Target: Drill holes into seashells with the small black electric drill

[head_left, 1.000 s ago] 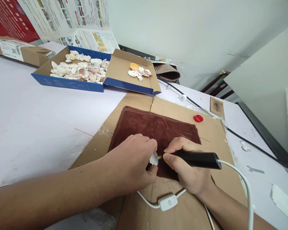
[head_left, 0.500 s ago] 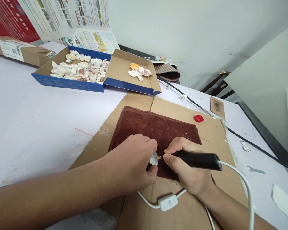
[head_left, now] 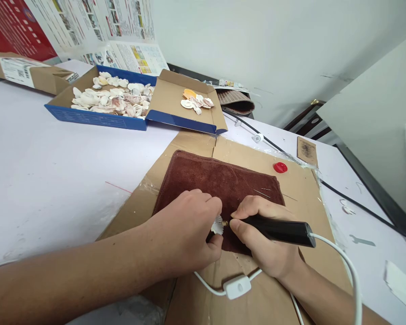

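Over a dark brown cloth (head_left: 216, 178), my left hand (head_left: 189, 230) pinches a small white ribbed seashell (head_left: 218, 225) between thumb and fingers; part of the shell is hidden behind them. My right hand (head_left: 265, 234) grips a black pen-shaped rotary tool (head_left: 284, 230) like a pencil. The tool's brass tip (head_left: 225, 223) points left and meets or nearly meets the shell's edge; exact contact is too small to tell. A white cord (head_left: 345, 257) leaves the tool's back end and curves down to the right. An inline switch (head_left: 237, 286) lies below my hands.
Behind the cloth stands a blue box (head_left: 98, 119) of many shells, its lid (head_left: 169, 97) holding several more. Cardboard (head_left: 196, 142) lies under the cloth. A red cap (head_left: 280, 167), thin needles (head_left: 262, 193), a small wrench (head_left: 362, 240) and a black cable (head_left: 274, 145) are to the right.
The back end of the rotary tool has dipped slightly lower and to the right, its cord shifting with it. My left hand and the shell stay practically still.
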Motion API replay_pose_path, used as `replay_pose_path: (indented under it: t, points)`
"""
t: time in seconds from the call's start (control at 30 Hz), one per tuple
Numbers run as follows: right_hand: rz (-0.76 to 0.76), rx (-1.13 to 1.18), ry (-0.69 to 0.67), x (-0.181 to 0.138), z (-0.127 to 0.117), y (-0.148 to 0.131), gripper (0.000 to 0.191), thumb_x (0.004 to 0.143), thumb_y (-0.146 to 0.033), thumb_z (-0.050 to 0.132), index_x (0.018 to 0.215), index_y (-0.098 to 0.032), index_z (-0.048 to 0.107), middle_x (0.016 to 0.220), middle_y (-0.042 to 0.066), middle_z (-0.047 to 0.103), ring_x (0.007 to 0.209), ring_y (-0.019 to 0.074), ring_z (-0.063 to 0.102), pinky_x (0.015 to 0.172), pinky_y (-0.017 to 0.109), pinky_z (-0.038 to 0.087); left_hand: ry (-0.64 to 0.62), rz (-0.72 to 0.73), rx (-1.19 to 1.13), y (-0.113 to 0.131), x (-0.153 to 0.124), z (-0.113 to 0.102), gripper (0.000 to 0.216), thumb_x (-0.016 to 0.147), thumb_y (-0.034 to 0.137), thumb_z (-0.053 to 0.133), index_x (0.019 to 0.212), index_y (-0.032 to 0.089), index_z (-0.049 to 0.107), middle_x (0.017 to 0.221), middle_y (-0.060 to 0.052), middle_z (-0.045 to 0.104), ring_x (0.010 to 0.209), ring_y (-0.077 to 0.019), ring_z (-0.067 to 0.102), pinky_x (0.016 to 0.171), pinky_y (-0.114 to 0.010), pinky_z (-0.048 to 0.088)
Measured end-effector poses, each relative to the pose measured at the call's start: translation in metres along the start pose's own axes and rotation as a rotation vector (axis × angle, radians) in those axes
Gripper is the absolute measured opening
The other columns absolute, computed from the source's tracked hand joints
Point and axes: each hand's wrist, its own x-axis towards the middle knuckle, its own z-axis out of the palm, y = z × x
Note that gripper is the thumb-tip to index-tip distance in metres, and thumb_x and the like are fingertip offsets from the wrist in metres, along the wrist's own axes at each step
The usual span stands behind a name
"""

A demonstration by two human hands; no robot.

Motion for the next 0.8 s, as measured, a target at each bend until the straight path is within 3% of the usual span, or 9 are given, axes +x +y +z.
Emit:
replay_pose_path:
  t: [0.8]
  points:
    - [0.007, 0.068, -0.038, -0.001, -0.0004, 0.0049, 0.019, 0.081, -0.012, 0.067, 0.066, -0.022, 0.062, 0.062, -0.004, 0.065, 0.056, 0.0116, 0.058, 0.052, 0.025, 0.049, 0.018, 0.02, 0.035, -0.0003, 0.001, 0.0004, 0.033, 0.082, 0.016, 0.058, 0.075, 0.027, 0.028, 0.076, 0.0, 0.052, 0.076, -0.0223, 0.052, 0.07, -0.038, 0.041]
